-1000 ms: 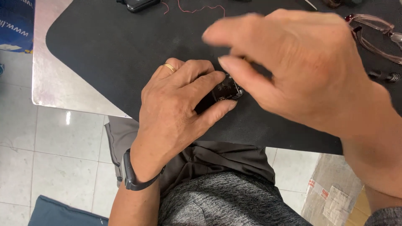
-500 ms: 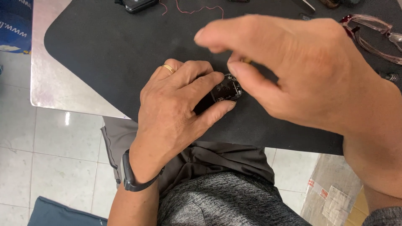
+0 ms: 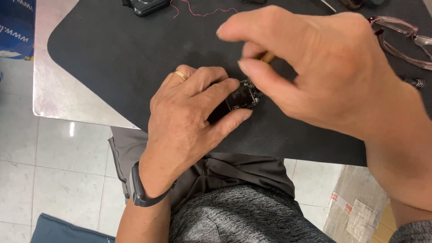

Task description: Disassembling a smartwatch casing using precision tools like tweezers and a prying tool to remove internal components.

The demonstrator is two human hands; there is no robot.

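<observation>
Left hand (image 3: 189, 121) curled gripping small black device (image 3: 243, 95)

Taking the small black device (image 3: 240, 96) as the landmark: the left hand (image 3: 189, 121) closes in on it from the near side, fingers wrapped over its left and front edges, so nothing can pass there. The right hand (image 3: 324, 72) hangs over its right and far sides, its grip closed on a thin tool with a yellowish tip (image 3: 267, 57) just above the device. Left of the device, the black mat (image 3: 112, 58) lies open out to the bare metal edge of the counter (image 3: 49, 90). Far beyond the device, a black case (image 3: 146, 5) and a red thread (image 3: 198, 11) sit at the mat's rim. Well right of it lie pink-framed glasses (image 3: 400, 40).
</observation>
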